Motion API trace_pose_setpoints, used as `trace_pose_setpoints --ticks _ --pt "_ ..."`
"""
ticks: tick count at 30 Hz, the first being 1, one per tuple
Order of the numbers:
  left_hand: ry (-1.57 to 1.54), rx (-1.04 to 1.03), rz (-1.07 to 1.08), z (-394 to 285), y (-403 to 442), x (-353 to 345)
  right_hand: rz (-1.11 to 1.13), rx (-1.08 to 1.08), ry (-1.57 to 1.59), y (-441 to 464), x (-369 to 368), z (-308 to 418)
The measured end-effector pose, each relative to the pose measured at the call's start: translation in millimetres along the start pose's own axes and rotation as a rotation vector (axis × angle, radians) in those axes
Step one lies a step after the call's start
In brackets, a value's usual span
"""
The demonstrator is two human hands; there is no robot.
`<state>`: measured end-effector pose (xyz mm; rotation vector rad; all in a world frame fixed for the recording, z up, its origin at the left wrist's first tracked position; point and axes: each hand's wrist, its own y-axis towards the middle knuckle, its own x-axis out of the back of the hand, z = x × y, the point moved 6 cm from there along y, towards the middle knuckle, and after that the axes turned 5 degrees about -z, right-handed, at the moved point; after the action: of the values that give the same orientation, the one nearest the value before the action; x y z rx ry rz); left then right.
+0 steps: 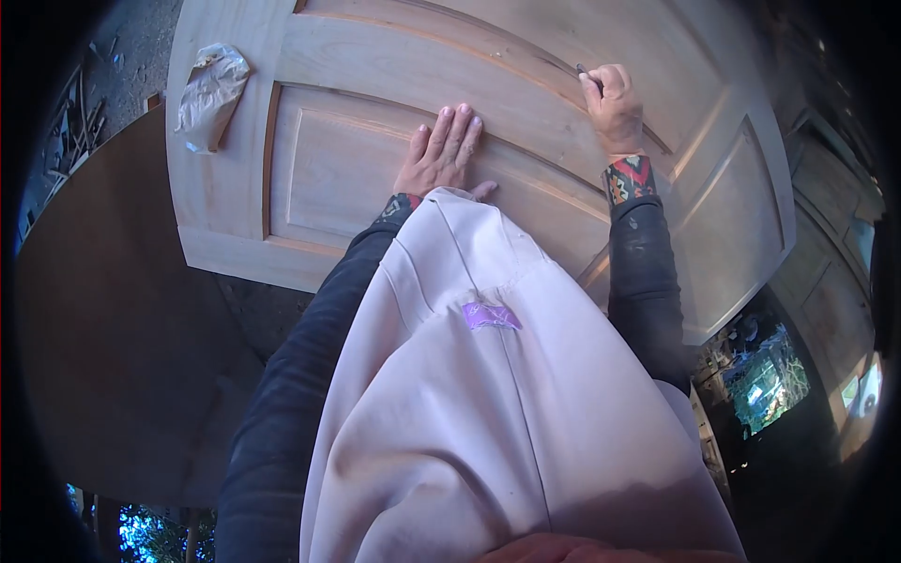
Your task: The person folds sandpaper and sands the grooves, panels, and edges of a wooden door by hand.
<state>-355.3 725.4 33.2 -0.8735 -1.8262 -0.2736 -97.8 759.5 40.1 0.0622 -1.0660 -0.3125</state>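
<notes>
A pale wooden panelled door lies in front of me, with raised panels and grooved mouldings. My left hand rests flat on one panel, its fingers stretched out and the thumb apart. Higher up and to the right, my right hand is closed on a small dark piece at the edge of a curved moulding. Only the tip of that piece shows past the fingers, so its kind is unclear.
A crumpled, dusty plastic bag lies on the door's left side. A large brown board stands at the left. Another panelled door is at the right. Scrap wood lies on the ground at upper left.
</notes>
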Motion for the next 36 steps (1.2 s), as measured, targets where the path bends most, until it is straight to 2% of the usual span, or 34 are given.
trace_pose_setpoints --ticks 6,9,14,17,19,21,24,27,30,31,35,36 --pt "0.047 -0.007 -0.015 -0.6 0.8 -6.1 0.069 -0.036 0.089 3.8 10.5 -7.8" --pt "0.047 -0.007 -0.026 2.5 2.9 -6.8 -0.039 -0.071 0.139 -10.8 20.1 -25.8" --pt "0.091 0.007 -0.005 -0.7 1.6 -10.6 -0.098 0.189 0.071 26.3 -36.0 26.6" --pt "0.090 0.004 0.001 -1.5 4.3 -8.4 0.152 0.121 -0.008 34.5 -56.2 26.4" --pt "0.083 0.010 0.004 -2.5 2.2 -9.5 -0.075 0.148 0.048 12.3 -6.7 14.8" --pt "0.080 0.021 0.016 -3.0 3.0 -7.9 -0.091 0.016 0.007 -22.1 22.4 -31.1" --pt "0.087 -0.001 -0.001 -3.6 3.1 -7.2 -0.082 -0.030 0.018 -32.4 27.5 -47.9" --pt "0.098 0.015 0.023 -3.0 3.1 -8.5 -0.097 0.230 -0.017 8.4 -15.6 10.6" --pt "0.071 0.002 -0.044 -1.2 2.0 -8.2 -0.018 0.185 0.047 26.6 -39.6 29.0" --pt "0.070 0.003 -0.033 -2.4 0.8 -7.2 -0.034 0.215 -0.033 18.7 -37.8 22.5" --pt "0.038 0.026 -0.023 -1.7 4.1 -0.8 -0.071 -0.127 -0.198 -35.9 40.4 -39.2" --pt "0.029 0.027 -0.018 -2.6 2.6 -1.6 -0.078 -0.121 -0.228 -39.2 50.2 -32.9"
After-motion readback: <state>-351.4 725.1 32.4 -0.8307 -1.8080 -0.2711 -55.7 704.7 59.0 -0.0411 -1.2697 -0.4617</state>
